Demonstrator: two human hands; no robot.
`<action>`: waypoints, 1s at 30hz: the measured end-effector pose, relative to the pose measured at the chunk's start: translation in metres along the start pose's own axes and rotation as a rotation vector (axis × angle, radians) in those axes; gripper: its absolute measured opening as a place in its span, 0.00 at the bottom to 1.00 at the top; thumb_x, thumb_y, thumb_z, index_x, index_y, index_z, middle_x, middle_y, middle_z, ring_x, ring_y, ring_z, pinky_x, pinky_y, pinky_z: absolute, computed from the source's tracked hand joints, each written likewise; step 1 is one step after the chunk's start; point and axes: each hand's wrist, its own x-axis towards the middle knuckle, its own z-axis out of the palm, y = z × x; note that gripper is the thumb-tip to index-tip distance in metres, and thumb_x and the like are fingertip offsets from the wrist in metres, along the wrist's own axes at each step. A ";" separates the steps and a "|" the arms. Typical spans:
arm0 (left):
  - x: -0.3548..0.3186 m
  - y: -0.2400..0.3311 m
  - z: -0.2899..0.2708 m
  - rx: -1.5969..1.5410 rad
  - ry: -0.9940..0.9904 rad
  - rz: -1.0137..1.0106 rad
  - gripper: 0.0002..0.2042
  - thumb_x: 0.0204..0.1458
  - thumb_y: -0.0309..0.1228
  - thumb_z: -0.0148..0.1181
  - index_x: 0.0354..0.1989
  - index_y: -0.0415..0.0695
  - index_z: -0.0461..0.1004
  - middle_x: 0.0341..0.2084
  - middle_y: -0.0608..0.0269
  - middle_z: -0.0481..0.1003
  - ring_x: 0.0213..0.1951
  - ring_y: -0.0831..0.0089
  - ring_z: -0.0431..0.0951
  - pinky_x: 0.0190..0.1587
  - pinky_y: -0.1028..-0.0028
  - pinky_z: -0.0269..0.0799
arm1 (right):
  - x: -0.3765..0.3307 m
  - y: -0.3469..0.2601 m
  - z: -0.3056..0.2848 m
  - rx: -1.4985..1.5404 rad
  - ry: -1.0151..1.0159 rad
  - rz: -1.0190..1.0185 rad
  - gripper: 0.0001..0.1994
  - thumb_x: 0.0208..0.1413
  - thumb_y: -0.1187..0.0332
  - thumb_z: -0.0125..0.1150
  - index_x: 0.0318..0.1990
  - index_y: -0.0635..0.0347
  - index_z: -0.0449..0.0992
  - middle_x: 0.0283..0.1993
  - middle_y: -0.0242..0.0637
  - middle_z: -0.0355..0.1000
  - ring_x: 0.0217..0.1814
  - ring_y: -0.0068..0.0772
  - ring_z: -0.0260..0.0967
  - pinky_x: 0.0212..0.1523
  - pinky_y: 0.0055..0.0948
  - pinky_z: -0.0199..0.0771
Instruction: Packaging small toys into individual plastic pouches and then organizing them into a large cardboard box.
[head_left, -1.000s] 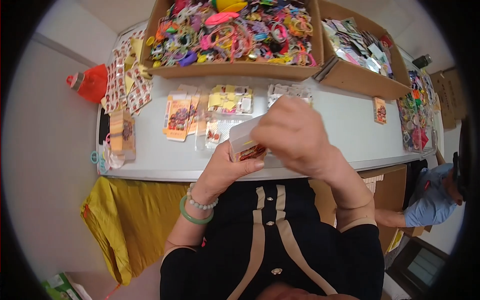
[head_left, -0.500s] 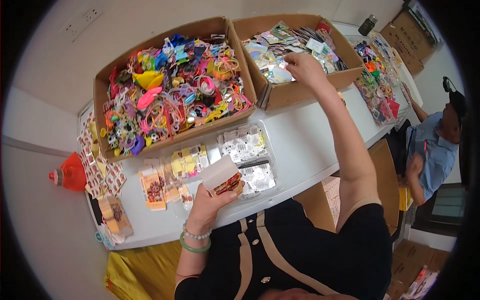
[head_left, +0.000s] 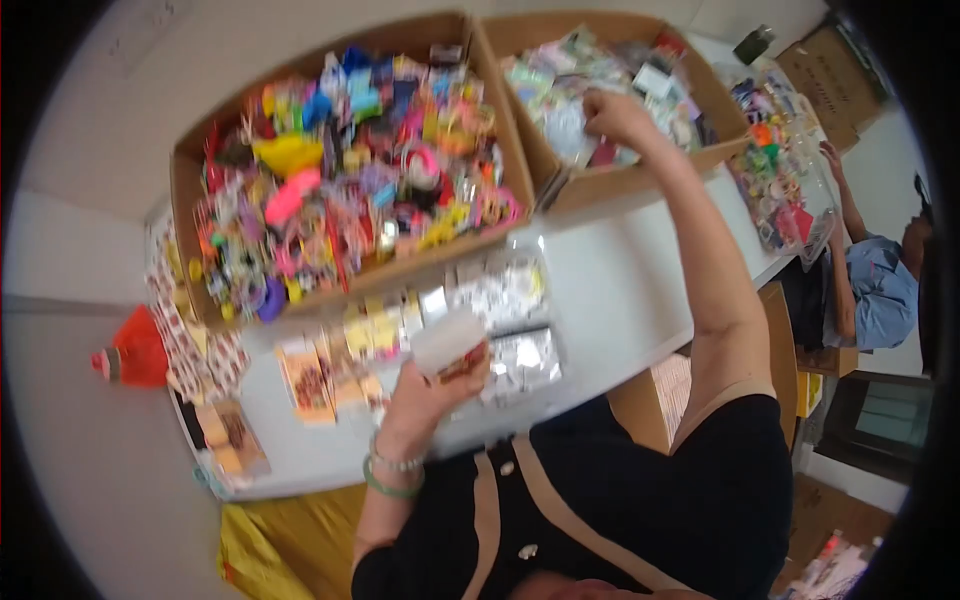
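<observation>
My left hand is closed around a small printed paper packet whose white flap stands up. It is held above a clear plastic tray with small white and yellow packets inside. Over at the right cardboard box, my right hand reaches in among a heap of flat cards and shiny packets. Its fingers are pinched together, and blur hides what is between them. A dark red piece shows just below those fingers.
A large cardboard box of colourful small toys and bands stands at the left. Orange printed packets lie in front of it. Farther right are a clear tray of trinkets, a dark bottle and a person in a blue shirt.
The view has shifted slightly and blurred. My right hand stays in the card box, with a dark red piece now visible under it. My left hand still holds the packet.
</observation>
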 end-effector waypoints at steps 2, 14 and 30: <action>-0.003 -0.001 -0.006 0.174 -0.063 0.016 0.26 0.41 0.17 0.64 0.53 0.36 0.66 0.43 0.64 0.72 0.43 0.77 0.72 0.46 0.77 0.69 | -0.008 0.013 0.001 0.162 0.049 -0.142 0.16 0.38 0.72 0.60 0.40 0.59 0.70 0.30 0.37 0.72 0.30 0.29 0.70 0.30 0.29 0.70; -0.013 0.008 -0.009 0.403 -0.162 0.266 0.32 0.34 0.18 0.70 0.54 0.42 0.69 0.48 0.65 0.69 0.48 0.75 0.68 0.50 0.75 0.63 | -0.002 0.034 -0.010 0.358 0.164 -0.182 0.04 0.48 0.70 0.54 0.30 0.61 0.69 0.24 0.26 0.64 0.30 0.20 0.61 0.28 0.21 0.62; -0.012 -0.002 -0.015 0.025 -0.021 0.110 0.26 0.39 0.20 0.69 0.50 0.37 0.68 0.41 0.63 0.74 0.44 0.75 0.73 0.51 0.75 0.68 | -0.085 0.021 -0.023 1.133 0.428 -0.075 0.07 0.53 0.66 0.61 0.27 0.55 0.71 0.20 0.21 0.64 0.18 0.11 0.56 0.19 0.13 0.54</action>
